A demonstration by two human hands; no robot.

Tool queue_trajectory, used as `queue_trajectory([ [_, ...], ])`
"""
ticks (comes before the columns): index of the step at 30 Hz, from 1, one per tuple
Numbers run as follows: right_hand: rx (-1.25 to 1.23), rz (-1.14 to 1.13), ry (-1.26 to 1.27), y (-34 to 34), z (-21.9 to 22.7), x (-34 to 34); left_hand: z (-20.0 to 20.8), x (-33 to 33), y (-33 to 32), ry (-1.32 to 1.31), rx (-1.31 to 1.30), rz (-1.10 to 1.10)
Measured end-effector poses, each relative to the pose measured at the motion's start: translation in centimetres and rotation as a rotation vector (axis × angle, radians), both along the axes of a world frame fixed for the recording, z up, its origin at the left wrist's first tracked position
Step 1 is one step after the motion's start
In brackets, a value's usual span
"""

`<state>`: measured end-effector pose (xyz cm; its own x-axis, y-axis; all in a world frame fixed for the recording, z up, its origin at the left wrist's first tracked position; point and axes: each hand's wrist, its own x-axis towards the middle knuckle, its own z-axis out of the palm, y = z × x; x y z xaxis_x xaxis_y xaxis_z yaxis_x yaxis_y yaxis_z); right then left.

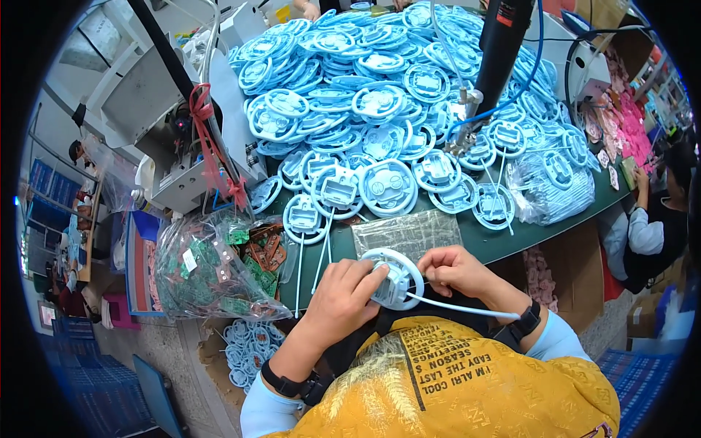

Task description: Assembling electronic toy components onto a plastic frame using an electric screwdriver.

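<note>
My left hand (342, 298) grips a light blue round plastic part (396, 286) by its left side, thumb and fingers at the raised housing inside its ring. From the part, a pale blue stick (467, 308) runs right toward my right wrist. My right hand (458, 270) is closed in a pinch beside the ring's right edge; whatever its fingertips hold is too small or hidden to name. Just beyond the part, a flat, shiny, tan-grey pad (405, 235) lies on the green table (478, 244). Similar round parts, some with sticks, lie around it.
A large heap of light blue round parts (343, 66) covers the far table. A black tool column (504, 58) stands at right, a grey machine (182, 182) at left. Near it sits a plastic bag of circuit boards (208, 266). A box of blue parts (248, 350) is below. Another person (661, 212) sits at right.
</note>
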<state>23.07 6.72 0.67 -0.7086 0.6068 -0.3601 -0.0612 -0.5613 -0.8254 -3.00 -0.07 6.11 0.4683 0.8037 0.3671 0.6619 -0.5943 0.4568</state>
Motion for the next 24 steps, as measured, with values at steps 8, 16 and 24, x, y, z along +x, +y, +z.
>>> queue_trajectory([
  [8,-0.024,-0.012,0.069,0.7,-0.9,-0.1,-1.1,0.3,0.0,-0.040,0.026,0.136],
  [16,-0.137,-0.056,0.132,0.9,-1.7,-0.1,-4.7,-0.1,-1.1,-0.619,-0.523,0.231],
  [24,-0.003,-0.061,0.016,0.4,-1.0,-0.8,-2.9,0.8,-0.8,-0.423,-0.335,0.290],
])
